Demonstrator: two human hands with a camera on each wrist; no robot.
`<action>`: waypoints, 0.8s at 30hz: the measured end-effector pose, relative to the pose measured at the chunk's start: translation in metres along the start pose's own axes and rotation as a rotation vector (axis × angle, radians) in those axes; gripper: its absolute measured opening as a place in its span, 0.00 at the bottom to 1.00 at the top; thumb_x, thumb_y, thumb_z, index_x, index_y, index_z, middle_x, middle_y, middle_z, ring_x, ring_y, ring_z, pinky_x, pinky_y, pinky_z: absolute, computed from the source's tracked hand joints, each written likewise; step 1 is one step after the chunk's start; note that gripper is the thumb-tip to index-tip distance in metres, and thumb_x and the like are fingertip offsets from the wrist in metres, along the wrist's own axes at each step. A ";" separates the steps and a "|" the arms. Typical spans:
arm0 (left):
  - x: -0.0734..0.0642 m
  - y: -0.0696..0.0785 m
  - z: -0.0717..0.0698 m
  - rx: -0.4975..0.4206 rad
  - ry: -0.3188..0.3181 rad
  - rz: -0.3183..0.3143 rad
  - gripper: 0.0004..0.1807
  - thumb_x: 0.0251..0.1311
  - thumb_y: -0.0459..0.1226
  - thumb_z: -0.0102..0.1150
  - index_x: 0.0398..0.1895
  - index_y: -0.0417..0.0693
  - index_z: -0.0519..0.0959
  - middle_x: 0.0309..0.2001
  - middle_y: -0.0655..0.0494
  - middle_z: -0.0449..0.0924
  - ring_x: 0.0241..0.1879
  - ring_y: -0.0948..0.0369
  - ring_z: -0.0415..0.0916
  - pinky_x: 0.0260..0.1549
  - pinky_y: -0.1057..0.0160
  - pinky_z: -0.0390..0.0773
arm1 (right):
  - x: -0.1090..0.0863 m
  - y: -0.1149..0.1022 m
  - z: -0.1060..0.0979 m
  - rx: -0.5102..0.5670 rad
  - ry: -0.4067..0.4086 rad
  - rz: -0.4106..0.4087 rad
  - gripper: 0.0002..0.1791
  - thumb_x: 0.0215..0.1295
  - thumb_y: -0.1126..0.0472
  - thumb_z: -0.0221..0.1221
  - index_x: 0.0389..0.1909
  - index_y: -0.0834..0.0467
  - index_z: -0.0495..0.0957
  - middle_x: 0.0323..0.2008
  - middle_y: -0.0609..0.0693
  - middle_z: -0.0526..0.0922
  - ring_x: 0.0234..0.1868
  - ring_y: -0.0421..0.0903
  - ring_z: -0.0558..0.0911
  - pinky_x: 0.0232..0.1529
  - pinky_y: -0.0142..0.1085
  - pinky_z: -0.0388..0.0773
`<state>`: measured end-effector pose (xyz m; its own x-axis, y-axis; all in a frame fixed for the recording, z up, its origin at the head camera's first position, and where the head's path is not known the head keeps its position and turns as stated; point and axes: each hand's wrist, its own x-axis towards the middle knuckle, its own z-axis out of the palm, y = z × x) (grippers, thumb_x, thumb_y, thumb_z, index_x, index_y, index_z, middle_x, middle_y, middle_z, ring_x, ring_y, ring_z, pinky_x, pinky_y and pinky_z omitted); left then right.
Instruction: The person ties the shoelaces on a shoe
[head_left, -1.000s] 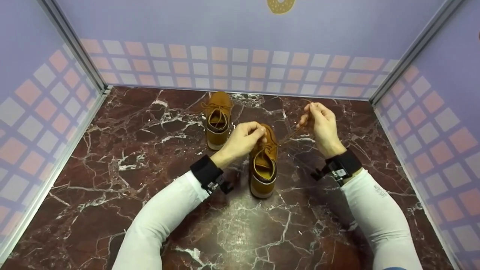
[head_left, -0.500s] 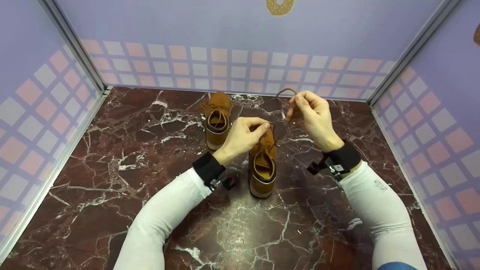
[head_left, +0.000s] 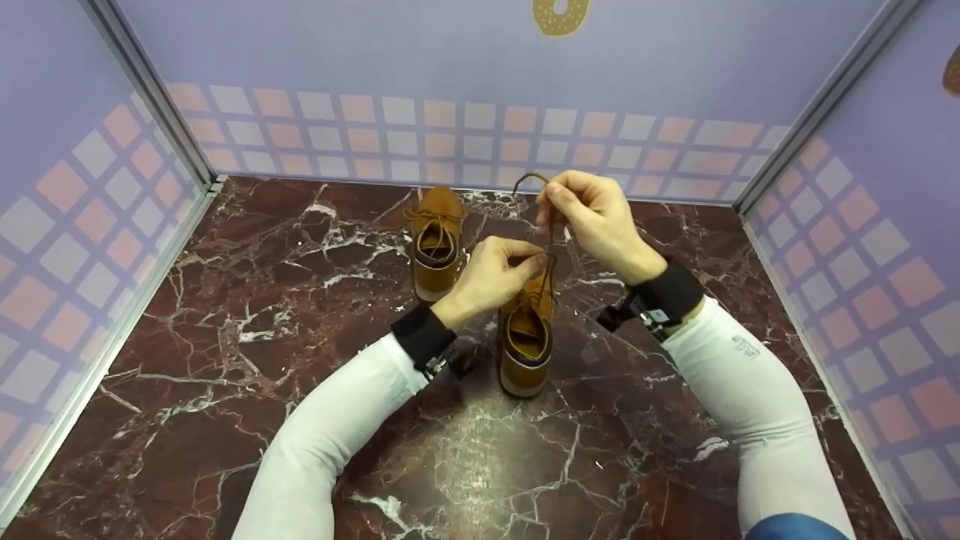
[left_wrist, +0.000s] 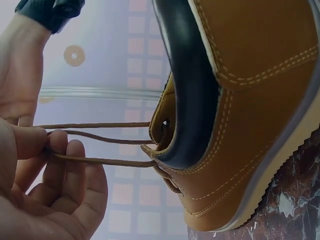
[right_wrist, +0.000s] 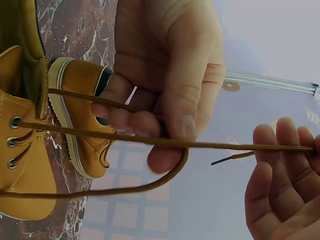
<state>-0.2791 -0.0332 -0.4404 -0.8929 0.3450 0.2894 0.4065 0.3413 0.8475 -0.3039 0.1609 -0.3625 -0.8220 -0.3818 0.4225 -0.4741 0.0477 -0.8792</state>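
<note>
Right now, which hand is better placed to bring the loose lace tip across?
Probably the right hand: it sits higher and holds the lace near its loose tip. The left hand pinches another strand lower, nearer the shoe, so it seems better suited to steadying.

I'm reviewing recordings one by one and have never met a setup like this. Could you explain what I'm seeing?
There is no machine, just a person's two bare hands. The head view comes from a camera worn on the head, looking forward and down; the other two come from small wrist cameras, one per hand. A nearer shoe and a farther shoe, both brown, stand on a marbled surface. The left hand pinches strands of the nearer shoe's brown lace; the right hand holds it farther out, with a tipped end sticking free.
</note>
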 end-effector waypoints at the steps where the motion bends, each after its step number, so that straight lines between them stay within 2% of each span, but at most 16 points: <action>1: 0.000 0.000 0.000 0.005 -0.009 0.005 0.13 0.77 0.38 0.65 0.54 0.42 0.94 0.45 0.50 0.97 0.36 0.66 0.85 0.37 0.71 0.80 | 0.002 0.000 0.002 -0.009 -0.006 -0.003 0.15 0.86 0.67 0.54 0.39 0.67 0.86 0.29 0.45 0.90 0.29 0.40 0.88 0.34 0.33 0.90; 3: 0.000 -0.001 0.001 0.016 -0.031 0.021 0.12 0.77 0.38 0.64 0.50 0.44 0.95 0.37 0.54 0.94 0.29 0.68 0.79 0.30 0.72 0.75 | 0.006 0.001 0.004 -0.007 -0.016 0.000 0.15 0.86 0.67 0.55 0.38 0.65 0.86 0.30 0.45 0.91 0.29 0.40 0.89 0.35 0.35 0.91; 6: 0.000 -0.003 0.002 0.026 -0.053 0.035 0.11 0.77 0.39 0.64 0.43 0.46 0.94 0.25 0.63 0.83 0.21 0.71 0.70 0.23 0.71 0.67 | 0.012 0.002 0.009 0.006 -0.030 0.017 0.15 0.86 0.67 0.55 0.38 0.62 0.86 0.31 0.44 0.91 0.30 0.40 0.89 0.38 0.36 0.93; 8: 0.000 -0.004 0.003 0.030 -0.059 0.045 0.12 0.77 0.40 0.64 0.37 0.45 0.93 0.20 0.67 0.75 0.18 0.71 0.65 0.21 0.70 0.63 | 0.016 0.005 0.011 0.001 -0.044 0.032 0.14 0.87 0.66 0.55 0.39 0.62 0.87 0.31 0.44 0.91 0.30 0.40 0.89 0.39 0.36 0.93; 10: 0.001 -0.005 0.004 0.034 -0.052 0.048 0.14 0.76 0.40 0.65 0.32 0.44 0.90 0.19 0.70 0.72 0.18 0.71 0.64 0.21 0.70 0.63 | 0.019 0.008 0.013 -0.043 -0.073 0.052 0.14 0.87 0.66 0.56 0.42 0.64 0.88 0.31 0.43 0.91 0.31 0.39 0.89 0.39 0.34 0.92; 12: 0.001 -0.006 0.006 0.035 -0.039 0.045 0.15 0.74 0.40 0.64 0.26 0.48 0.85 0.18 0.70 0.71 0.19 0.70 0.64 0.22 0.70 0.64 | 0.022 0.011 0.014 -0.111 -0.132 0.126 0.13 0.87 0.64 0.56 0.50 0.65 0.89 0.35 0.47 0.93 0.33 0.39 0.90 0.42 0.34 0.92; 15: 0.001 -0.008 0.008 0.018 -0.017 0.020 0.18 0.72 0.38 0.62 0.20 0.55 0.75 0.19 0.69 0.68 0.21 0.69 0.64 0.25 0.69 0.64 | 0.022 0.018 0.014 -0.275 -0.265 0.265 0.18 0.90 0.56 0.54 0.58 0.63 0.87 0.46 0.56 0.96 0.40 0.42 0.91 0.50 0.40 0.92; 17: 0.000 -0.010 0.009 -0.007 0.001 -0.003 0.18 0.73 0.37 0.62 0.20 0.52 0.77 0.19 0.69 0.69 0.22 0.68 0.66 0.27 0.69 0.66 | 0.020 0.023 0.012 -0.394 -0.351 0.338 0.22 0.90 0.48 0.52 0.55 0.60 0.88 0.45 0.58 0.94 0.38 0.43 0.88 0.47 0.40 0.90; 20: -0.001 -0.013 0.009 -0.060 0.035 -0.038 0.17 0.75 0.37 0.61 0.26 0.40 0.85 0.20 0.67 0.74 0.24 0.69 0.70 0.29 0.70 0.69 | 0.015 0.034 0.006 -0.525 -0.406 0.353 0.26 0.90 0.41 0.49 0.46 0.56 0.88 0.40 0.54 0.90 0.37 0.44 0.83 0.43 0.39 0.83; 22: -0.001 -0.014 0.009 -0.121 0.053 -0.063 0.16 0.77 0.37 0.62 0.33 0.36 0.90 0.21 0.65 0.79 0.24 0.68 0.75 0.29 0.72 0.73 | 0.011 0.041 -0.002 -0.571 -0.415 0.346 0.27 0.90 0.42 0.47 0.45 0.56 0.88 0.39 0.53 0.88 0.38 0.45 0.82 0.43 0.37 0.79; 24: -0.001 -0.015 0.009 -0.188 0.065 -0.090 0.16 0.79 0.36 0.61 0.34 0.36 0.91 0.23 0.64 0.83 0.24 0.68 0.78 0.28 0.73 0.77 | 0.007 0.048 -0.010 -0.566 -0.440 0.352 0.27 0.90 0.47 0.46 0.51 0.58 0.90 0.45 0.55 0.92 0.42 0.43 0.84 0.48 0.36 0.80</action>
<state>-0.2826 -0.0307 -0.4575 -0.9371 0.2610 0.2317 0.2866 0.1966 0.9377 -0.3360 0.1697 -0.3996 -0.8091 -0.5810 -0.0886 -0.3952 0.6495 -0.6496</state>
